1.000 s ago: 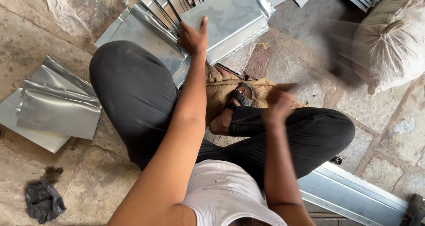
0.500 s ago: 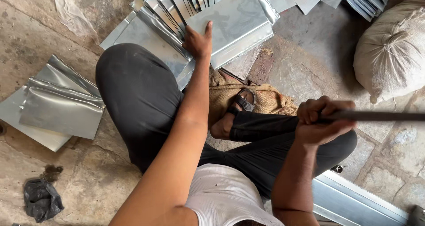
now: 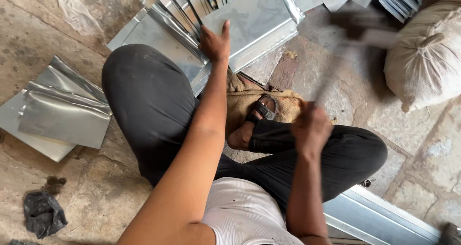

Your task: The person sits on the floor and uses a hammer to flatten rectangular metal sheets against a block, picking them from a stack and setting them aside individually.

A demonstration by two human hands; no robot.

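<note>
I sit cross-legged on a stone floor. My left hand (image 3: pixel 214 42) presses flat on a folded sheet of shiny metal (image 3: pixel 261 21) that lies just beyond my knee. My right hand (image 3: pixel 311 128) grips the handle of a hammer (image 3: pixel 357 33), which is raised and blurred by motion, its head above the stone to the right of the sheet. My foot in a sandal (image 3: pixel 261 111) rests on a brown burlap cloth (image 3: pixel 283 103).
More folded metal sheets (image 3: pixel 182 5) are stacked at the top. Bent sheets (image 3: pixel 65 108) lie on the left. A stuffed sack (image 3: pixel 422 62) sits at the right. A long metal channel (image 3: pixel 379 218) runs at lower right. A dark rag (image 3: pixel 42 214) is at lower left.
My right hand has swung the hammer from level out to the right up toward the top of the view. My left hand has stayed on the sheet.
</note>
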